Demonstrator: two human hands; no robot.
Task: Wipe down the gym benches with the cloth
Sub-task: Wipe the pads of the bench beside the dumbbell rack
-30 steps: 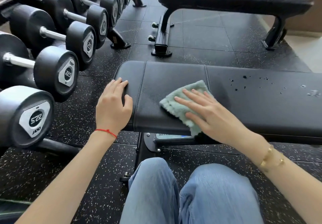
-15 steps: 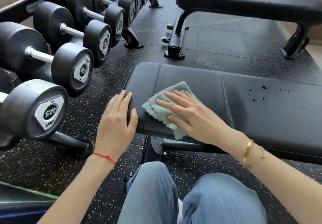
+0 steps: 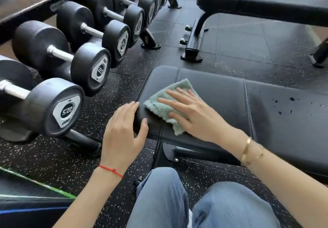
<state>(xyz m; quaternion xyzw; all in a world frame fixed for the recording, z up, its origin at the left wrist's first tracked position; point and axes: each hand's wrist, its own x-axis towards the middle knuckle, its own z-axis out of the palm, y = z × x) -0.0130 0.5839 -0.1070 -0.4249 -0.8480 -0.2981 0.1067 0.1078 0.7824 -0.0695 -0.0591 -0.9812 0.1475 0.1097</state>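
Green cloth (image 3: 160,106) under right hand (image 3: 191,114) fingers (image 3: 170,101) — flat on bench (image 3: 221,94)

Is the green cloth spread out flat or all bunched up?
Mostly flat. The cloth lies on the bench under the right hand, which presses it with open fingers; its edges look slightly rumpled.

The black padded bench (image 3: 221,93) carries a green cloth (image 3: 159,107) and, seemingly, dark droplets (image 3: 291,99).
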